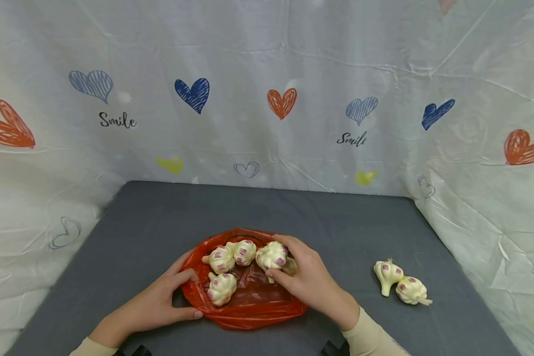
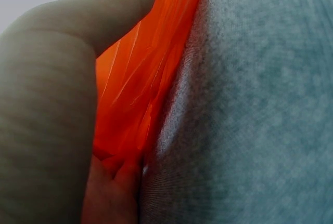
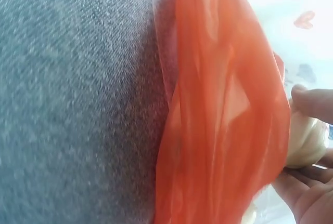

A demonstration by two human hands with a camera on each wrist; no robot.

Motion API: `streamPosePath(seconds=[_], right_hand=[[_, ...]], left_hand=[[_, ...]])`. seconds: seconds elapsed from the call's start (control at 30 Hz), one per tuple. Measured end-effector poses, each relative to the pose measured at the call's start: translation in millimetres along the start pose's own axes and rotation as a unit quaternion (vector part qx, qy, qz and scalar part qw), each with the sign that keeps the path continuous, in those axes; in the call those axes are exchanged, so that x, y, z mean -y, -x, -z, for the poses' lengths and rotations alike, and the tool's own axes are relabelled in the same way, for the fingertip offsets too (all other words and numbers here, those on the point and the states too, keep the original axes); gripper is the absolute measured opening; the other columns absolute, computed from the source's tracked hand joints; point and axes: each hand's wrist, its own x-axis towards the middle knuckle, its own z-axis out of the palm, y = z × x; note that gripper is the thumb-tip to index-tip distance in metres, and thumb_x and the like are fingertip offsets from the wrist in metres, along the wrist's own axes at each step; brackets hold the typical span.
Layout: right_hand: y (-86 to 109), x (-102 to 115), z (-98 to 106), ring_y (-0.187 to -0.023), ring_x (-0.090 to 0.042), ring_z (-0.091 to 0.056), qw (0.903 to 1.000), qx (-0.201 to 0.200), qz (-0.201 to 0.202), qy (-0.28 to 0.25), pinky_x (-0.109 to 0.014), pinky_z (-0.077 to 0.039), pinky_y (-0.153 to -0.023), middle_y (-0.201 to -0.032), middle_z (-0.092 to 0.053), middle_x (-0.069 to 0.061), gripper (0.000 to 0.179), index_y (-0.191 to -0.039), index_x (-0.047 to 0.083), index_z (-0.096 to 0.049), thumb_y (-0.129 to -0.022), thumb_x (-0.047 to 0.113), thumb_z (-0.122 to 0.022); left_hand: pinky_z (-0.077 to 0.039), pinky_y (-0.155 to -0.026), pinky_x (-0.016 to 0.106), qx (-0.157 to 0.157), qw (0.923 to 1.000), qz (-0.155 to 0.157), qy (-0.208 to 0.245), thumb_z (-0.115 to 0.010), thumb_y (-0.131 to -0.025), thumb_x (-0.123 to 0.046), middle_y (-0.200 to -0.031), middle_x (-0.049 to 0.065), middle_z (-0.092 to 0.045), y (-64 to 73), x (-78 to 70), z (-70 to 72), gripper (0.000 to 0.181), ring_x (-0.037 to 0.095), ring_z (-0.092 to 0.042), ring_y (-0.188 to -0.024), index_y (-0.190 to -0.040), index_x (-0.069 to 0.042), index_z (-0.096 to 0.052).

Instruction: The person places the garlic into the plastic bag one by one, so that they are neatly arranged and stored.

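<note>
A red plastic bag (image 1: 244, 319) lies opened out on the table, its rim spread wide. Inside it are several garlic bulbs, such as the one nearest the front (image 1: 222, 288), white with purple patches. My left hand (image 1: 160, 301) grips the bag's left side, with the thumb low at the front; its wrist view shows the thumb (image 2: 114, 11) against the red film. With thumb and fingers, my right hand (image 1: 309, 277) holds a garlic bulb (image 1: 271, 255) over the bag's right part. Partly hidden under that hand is another bulb (image 1: 290, 266).
Two more garlic bulbs, one upper left (image 1: 388, 274) and one lower right (image 1: 412, 290), lie side by side on the table's right. A dark grey cloth covers the table (image 1: 267, 207). Behind it hangs a white curtain (image 1: 249, 64) printed with hearts.
</note>
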Motion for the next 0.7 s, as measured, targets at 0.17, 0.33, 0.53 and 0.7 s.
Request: streamPosePath(seconds=[0.17,0.33,0.53,0.7], right_hand=[[-2.2,3,-2,-0.136,-0.019,-0.062,0.9995,0.018,0.010,-0.022,-0.044,-0.056,-0.105,-0.150,-0.063,-0.012,0.075,-0.156,0.010,-0.055,-0.092,0.023,-0.093],[-5.1,6,-6,-0.142,-0.020,-0.057,0.9988,0.040,0.002,-0.027,-0.046,-0.054,-0.109,-0.156,-0.058,-0.010,0.077,-0.160,0.011,-0.051,-0.095,0.027,-0.090],[-6.8,10,-13,-0.144,-0.020,-0.057,0.9977,0.058,-0.017,-0.030,-0.048,-0.052,-0.111,-0.158,-0.058,-0.009,0.076,-0.158,0.008,-0.053,-0.095,0.029,-0.090],[-8.8,13,-19,-0.139,-0.016,-0.059,0.9961,0.074,-0.020,-0.044,-0.044,-0.053,-0.111,-0.155,-0.060,-0.006,0.074,-0.156,0.006,-0.054,-0.095,0.028,-0.090]], left_hand=[[-0.047,-0.112,0.061,0.000,1.0000,-0.002,-0.004,-0.087,-0.088,-0.061,-0.180,0.012,-0.018,-0.1,0.7,0.6,0.038,0.048,-0.030,-0.159,-0.113,-0.045,-0.064],[-0.047,-0.112,0.060,-0.002,1.0000,-0.002,-0.006,-0.087,-0.088,-0.062,-0.180,0.012,-0.019,0.5,0.4,0.6,0.038,0.048,-0.032,-0.158,-0.112,-0.045,-0.064],[-0.048,-0.112,0.058,0.000,1.0000,-0.004,0.001,-0.088,-0.088,-0.060,-0.180,0.012,-0.019,0.5,-1.2,1.2,0.037,0.048,-0.032,-0.159,-0.113,-0.044,-0.064],[-0.048,-0.113,0.056,0.000,1.0000,-0.007,0.002,-0.088,-0.088,-0.059,-0.180,0.011,-0.018,0.0,-1.7,0.9,0.037,0.047,-0.032,-0.159,-0.113,-0.043,-0.065]])
